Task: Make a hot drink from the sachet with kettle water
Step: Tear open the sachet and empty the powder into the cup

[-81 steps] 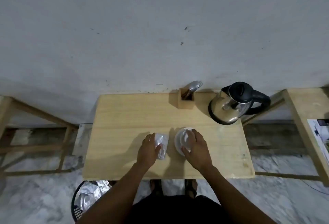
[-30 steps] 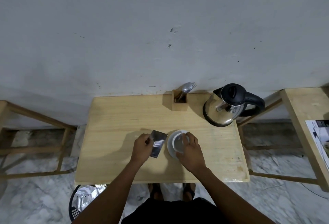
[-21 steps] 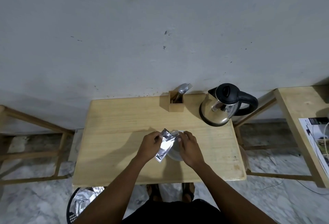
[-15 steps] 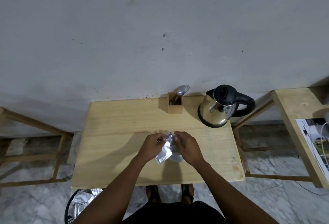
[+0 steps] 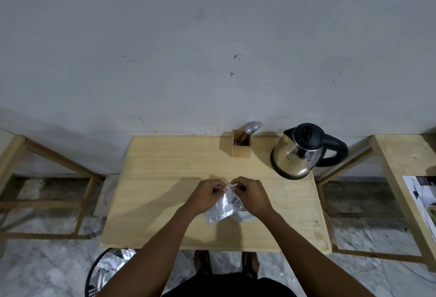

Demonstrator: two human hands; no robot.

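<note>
- Pinching the top edge of a silver foil sachet, the left hand and the right hand meet above the middle of the wooden table.
- Each grip is closed on the sachet: the left thumb and fingers hold its upper left corner, the right thumb and fingers hold the upper edge just beside them, and the fingertips of both hands nearly touch.
- From that pinched edge the sachet hangs down and toward the near left, its crinkled face turned up to the camera and its lower end lying between the two wrists.
- Whether the top edge is torn cannot be told from this view.
- A white cup sits on the table under the right hand and the right part of the sachet; only a sliver of its near side shows.
- At the far right corner of the table stands a steel kettle with a black lid and a black handle pointing right, well apart from the hands.
- Left of the kettle, along the far edge by the wall, a small wooden holder carries a spoon and a fork.
- On the floor at the near left, a dark basket holds crumpled foil.
</note>
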